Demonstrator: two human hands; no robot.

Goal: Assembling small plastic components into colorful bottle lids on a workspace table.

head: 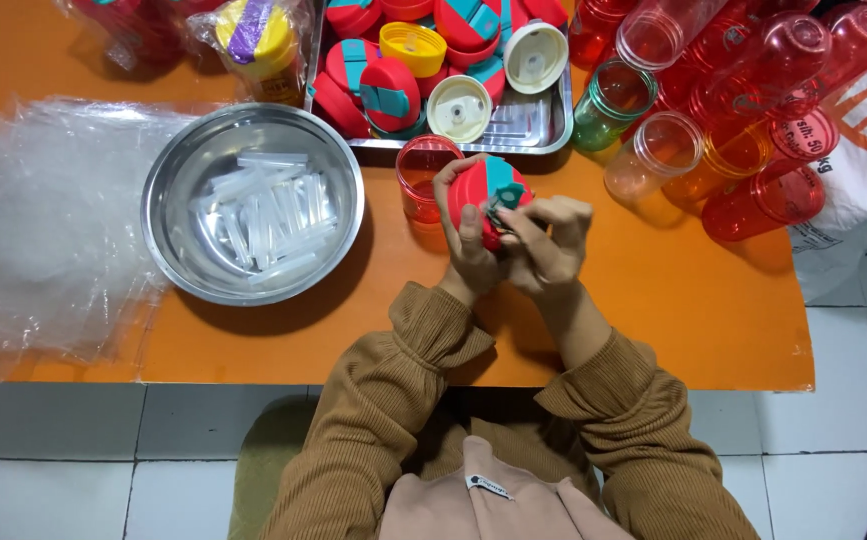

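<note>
My left hand [468,245] grips a round red bottle lid with a teal flap [480,185] above the orange table [653,300]. My right hand [551,235] pinches at the lid's edge near the teal flap, fingers curled on it. A red transparent bottle [421,175] stands upright just left of the lid, behind my left hand. Both my sleeves are brown ribbed knit.
A steel bowl [168,190] of several clear plastic straws sits at the left, beside a pile of clear bags [43,220]. A steel tray [538,125] of red, yellow and white lids lies at the back. Several red, orange and green bottles [753,100] lie at the right.
</note>
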